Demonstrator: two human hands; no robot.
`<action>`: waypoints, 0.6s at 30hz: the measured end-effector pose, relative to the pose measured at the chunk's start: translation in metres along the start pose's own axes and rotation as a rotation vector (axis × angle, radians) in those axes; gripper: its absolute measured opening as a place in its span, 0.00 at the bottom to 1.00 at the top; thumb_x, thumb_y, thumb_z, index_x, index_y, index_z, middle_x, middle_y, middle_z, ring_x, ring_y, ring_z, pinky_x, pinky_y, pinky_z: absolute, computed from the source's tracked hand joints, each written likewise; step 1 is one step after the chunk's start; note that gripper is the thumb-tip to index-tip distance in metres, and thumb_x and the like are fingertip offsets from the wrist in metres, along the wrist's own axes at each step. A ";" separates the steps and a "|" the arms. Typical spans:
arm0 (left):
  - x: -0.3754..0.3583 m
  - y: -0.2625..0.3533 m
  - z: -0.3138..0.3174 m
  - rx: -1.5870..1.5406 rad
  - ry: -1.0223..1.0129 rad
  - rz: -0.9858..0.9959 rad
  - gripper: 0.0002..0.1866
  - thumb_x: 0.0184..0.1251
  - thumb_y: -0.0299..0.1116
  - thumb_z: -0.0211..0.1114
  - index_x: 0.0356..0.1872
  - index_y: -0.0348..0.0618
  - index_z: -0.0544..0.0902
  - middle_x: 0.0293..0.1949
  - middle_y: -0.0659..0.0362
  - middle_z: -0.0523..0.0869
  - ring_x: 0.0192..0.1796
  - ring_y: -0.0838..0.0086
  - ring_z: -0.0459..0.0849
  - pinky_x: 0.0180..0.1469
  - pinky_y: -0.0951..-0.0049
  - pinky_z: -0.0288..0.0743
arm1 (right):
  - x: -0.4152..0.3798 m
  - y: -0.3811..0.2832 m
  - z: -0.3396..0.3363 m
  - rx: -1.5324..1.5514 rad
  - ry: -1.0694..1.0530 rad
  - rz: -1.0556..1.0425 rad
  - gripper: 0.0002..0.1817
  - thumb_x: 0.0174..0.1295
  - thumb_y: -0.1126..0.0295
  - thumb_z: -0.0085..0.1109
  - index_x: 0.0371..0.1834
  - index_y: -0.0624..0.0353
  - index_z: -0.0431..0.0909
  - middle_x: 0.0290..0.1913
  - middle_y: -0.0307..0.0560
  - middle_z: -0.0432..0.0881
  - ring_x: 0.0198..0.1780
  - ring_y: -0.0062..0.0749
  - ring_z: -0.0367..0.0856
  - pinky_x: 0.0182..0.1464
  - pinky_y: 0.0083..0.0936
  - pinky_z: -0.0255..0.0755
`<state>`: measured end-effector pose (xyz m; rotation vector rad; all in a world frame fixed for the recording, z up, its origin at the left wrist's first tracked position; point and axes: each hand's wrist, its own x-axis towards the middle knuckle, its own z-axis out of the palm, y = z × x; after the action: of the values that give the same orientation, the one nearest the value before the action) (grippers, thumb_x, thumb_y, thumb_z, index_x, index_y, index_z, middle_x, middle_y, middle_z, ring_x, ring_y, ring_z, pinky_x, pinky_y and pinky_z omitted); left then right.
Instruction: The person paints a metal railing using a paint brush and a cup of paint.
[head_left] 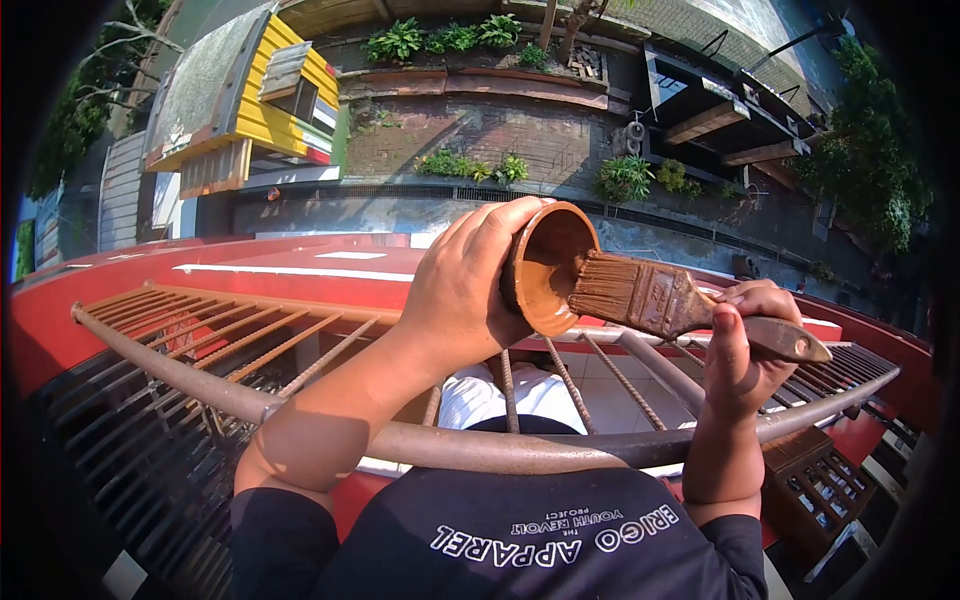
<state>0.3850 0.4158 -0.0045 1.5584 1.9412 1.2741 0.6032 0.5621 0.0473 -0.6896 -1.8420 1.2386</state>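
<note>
My left hand (470, 265) is closed around a small round cup (519, 270) coated in brown paint, its mouth tilted toward the right. In my right hand (752, 345) is the handle of a flat paintbrush (640, 294). The brush's brown, paint-soaked bristles reach into the cup's mouth. Both hands are held out beyond a metal railing (480, 447), above its bars. Orange-brown colour covers the bars on the left (262, 335), while those nearer the middle look dull and ribbed.
The curved top rail runs between my body and the hands. Outside the railing is a red ledge (130, 262). Far below lie a paved yard (480, 135) with plants, a yellow kiosk (275, 90) and a dark-framed structure (700, 110). A brown wooden piece (815, 490) stands at right.
</note>
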 end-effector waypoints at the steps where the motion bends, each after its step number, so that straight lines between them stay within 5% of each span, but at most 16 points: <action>1: 0.001 0.001 -0.001 -0.005 -0.004 -0.016 0.48 0.40 0.36 0.87 0.65 0.41 0.68 0.58 0.49 0.79 0.59 0.56 0.81 0.63 0.59 0.75 | 0.001 0.000 0.000 0.015 0.009 -0.007 0.10 0.57 0.77 0.72 0.34 0.61 0.77 0.35 0.43 0.79 0.37 0.25 0.78 0.46 0.23 0.74; 12: 0.000 -0.004 0.000 -0.121 0.060 -0.100 0.50 0.40 0.32 0.87 0.67 0.40 0.66 0.59 0.50 0.80 0.61 0.60 0.82 0.63 0.63 0.77 | 0.006 0.012 -0.008 0.169 0.097 0.040 0.09 0.60 0.81 0.66 0.39 0.63 0.75 0.36 0.44 0.78 0.39 0.25 0.77 0.47 0.20 0.73; 18: 0.001 -0.005 -0.004 -0.196 0.115 -0.079 0.52 0.40 0.33 0.88 0.68 0.40 0.65 0.60 0.51 0.79 0.61 0.62 0.81 0.64 0.63 0.76 | 0.016 0.031 -0.020 0.531 0.160 0.403 0.04 0.66 0.77 0.63 0.40 0.60 0.77 0.36 0.39 0.80 0.38 0.19 0.80 0.45 0.19 0.76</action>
<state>0.3784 0.4151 -0.0061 1.3272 1.8608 1.4999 0.6122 0.5961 0.0281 -0.8449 -1.1927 1.7842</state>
